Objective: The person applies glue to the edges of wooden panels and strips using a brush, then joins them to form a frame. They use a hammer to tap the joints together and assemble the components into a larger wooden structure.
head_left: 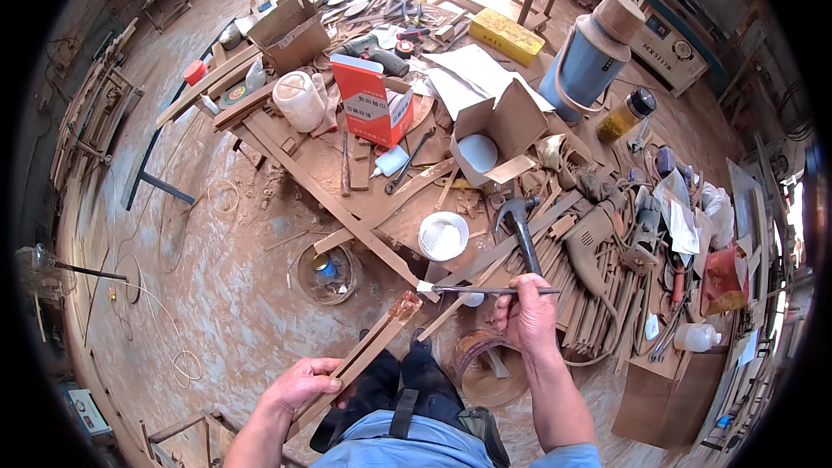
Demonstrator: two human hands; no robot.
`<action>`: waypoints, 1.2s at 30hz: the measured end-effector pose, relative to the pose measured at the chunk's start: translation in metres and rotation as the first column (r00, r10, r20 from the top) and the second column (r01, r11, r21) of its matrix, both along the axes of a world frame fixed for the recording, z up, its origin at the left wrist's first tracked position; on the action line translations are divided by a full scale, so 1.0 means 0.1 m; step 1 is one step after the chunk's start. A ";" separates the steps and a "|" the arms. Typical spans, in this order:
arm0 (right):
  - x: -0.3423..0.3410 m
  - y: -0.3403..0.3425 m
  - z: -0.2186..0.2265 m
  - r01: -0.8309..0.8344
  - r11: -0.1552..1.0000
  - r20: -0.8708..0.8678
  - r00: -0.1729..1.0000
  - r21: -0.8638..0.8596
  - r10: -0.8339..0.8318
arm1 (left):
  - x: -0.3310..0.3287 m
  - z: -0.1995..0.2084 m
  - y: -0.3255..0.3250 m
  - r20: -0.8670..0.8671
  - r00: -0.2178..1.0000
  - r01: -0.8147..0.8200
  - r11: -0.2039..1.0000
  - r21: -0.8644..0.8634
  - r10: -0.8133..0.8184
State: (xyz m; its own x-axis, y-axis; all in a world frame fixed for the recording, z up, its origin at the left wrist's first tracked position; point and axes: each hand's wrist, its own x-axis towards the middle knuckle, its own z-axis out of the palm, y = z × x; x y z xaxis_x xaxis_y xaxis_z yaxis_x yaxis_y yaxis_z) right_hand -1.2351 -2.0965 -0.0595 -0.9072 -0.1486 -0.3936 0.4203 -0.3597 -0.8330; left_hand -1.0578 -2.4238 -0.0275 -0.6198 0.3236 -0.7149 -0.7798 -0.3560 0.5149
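My left hand (308,386) is closed round a long wooden piece (368,348) with a slot along it. The piece slants up and to the right, and its far end is stained reddish brown. In my right hand (529,312) is a thin dark stick (468,289), pinched between the fingers and pointing left. White paste covers the stick's tip, just above and right of the stained end and apart from it. Beyond the stick stands a white tub (443,236) with white stuff inside. A claw hammer (520,230) lies right of the tub, its handle reaching toward my right hand.
Wood strips (598,295), a power drill (594,234) and tools crowd the right side. An orange box (373,104), an open cardboard box (494,139) and a blue flask (589,56) stand farther back. Two buckets, one holding a blue can (326,269), stand low near my legs.
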 end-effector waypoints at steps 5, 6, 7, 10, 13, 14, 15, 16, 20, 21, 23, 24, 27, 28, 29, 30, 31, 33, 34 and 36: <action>0.09 -0.07 0.18 0.014 0.997 -0.038 0.999 -0.079 -0.017 | 0.05 -0.08 -0.02 0.004 0.999 -0.041 0.999 0.000 0.041; 0.11 -0.11 0.22 0.003 0.999 -0.028 1.000 -0.053 -0.004 | 0.04 -0.06 0.00 0.011 0.998 -0.064 0.998 -0.009 0.064; 0.11 -0.14 0.26 0.010 0.996 -0.044 0.999 0.085 -0.007 | 0.04 -0.02 0.02 0.017 0.996 -0.092 0.996 -0.022 0.092; 0.13 -0.16 0.31 0.092 0.994 -0.063 0.994 0.067 -0.087 | 0.01 0.03 0.06 0.005 0.993 -0.115 0.991 -0.073 0.116; 0.23 -0.16 0.26 0.013 0.994 -0.187 0.982 0.113 0.009 | 0.01 0.01 0.07 -0.015 0.994 -0.114 0.988 -0.102 0.113; 0.28 -0.17 0.24 -0.008 0.990 -0.221 0.974 0.142 0.040 | 0.00 0.01 0.07 -0.022 0.994 -0.112 0.988 -0.105 0.110; 0.32 -0.19 0.27 -0.033 0.992 -0.212 0.975 0.121 0.058 | -0.01 0.03 0.09 -0.020 0.994 -0.107 0.984 -0.142 0.106; 0.36 -0.19 0.25 -0.061 0.983 -0.305 0.946 0.171 0.112 | -0.03 0.05 0.12 -0.018 0.995 -0.102 0.979 -0.176 0.100; 0.42 -0.21 0.22 -0.136 0.941 -0.518 0.806 0.309 0.287 | -0.07 0.07 0.17 -0.046 0.998 -0.043 0.970 -0.239 0.033; 0.43 -0.21 0.25 -0.154 0.927 -0.534 0.780 0.343 0.327 | -0.07 0.07 0.17 -0.042 0.999 -0.042 0.969 -0.243 0.033; 0.44 -0.23 0.29 -0.164 0.887 -0.561 0.721 0.432 0.407 | -0.08 0.06 0.18 -0.035 0.999 -0.038 0.967 -0.250 0.030; 0.44 -0.23 0.30 -0.179 0.906 -0.528 0.762 0.383 0.374 | -0.07 0.05 0.18 -0.036 0.999 -0.037 0.966 -0.256 0.028; 0.47 -0.23 0.30 -0.109 0.968 -0.395 0.898 0.224 0.193 | -0.05 0.03 0.17 -0.038 0.999 -0.036 0.959 -0.281 0.027; 0.47 -0.23 0.30 -0.076 0.985 -0.352 0.927 0.153 0.126 | -0.04 0.01 0.17 -0.036 0.999 -0.040 0.955 -0.293 0.030; 0.45 -0.23 0.31 -0.038 0.996 -0.303 0.951 0.083 0.061 | -0.03 0.00 0.17 -0.034 0.999 -0.043 0.951 -0.306 0.034; 0.45 -0.23 0.31 0.005 1.000 -0.249 0.968 0.015 -0.001 | -0.03 0.00 0.17 -0.034 0.999 -0.049 0.952 -0.302 0.041; 0.44 -0.23 0.28 0.005 0.999 -0.241 0.970 -0.046 -0.016 | -0.03 0.00 0.17 -0.034 0.998 -0.052 0.953 -0.297 0.044; 0.44 -0.22 0.21 -0.032 0.999 -0.183 0.982 0.037 0.038 | -0.03 0.01 0.17 -0.035 0.998 -0.058 0.955 -0.290 0.050; 0.43 -0.21 0.18 -0.052 0.996 -0.152 0.986 0.078 0.063 | -0.04 0.02 0.18 -0.036 0.998 -0.059 0.956 -0.286 0.051; 0.39 -0.22 0.18 -0.003 1.000 -0.119 0.993 0.028 0.006 | -0.04 0.03 0.17 -0.031 0.998 -0.057 0.958 -0.282 0.050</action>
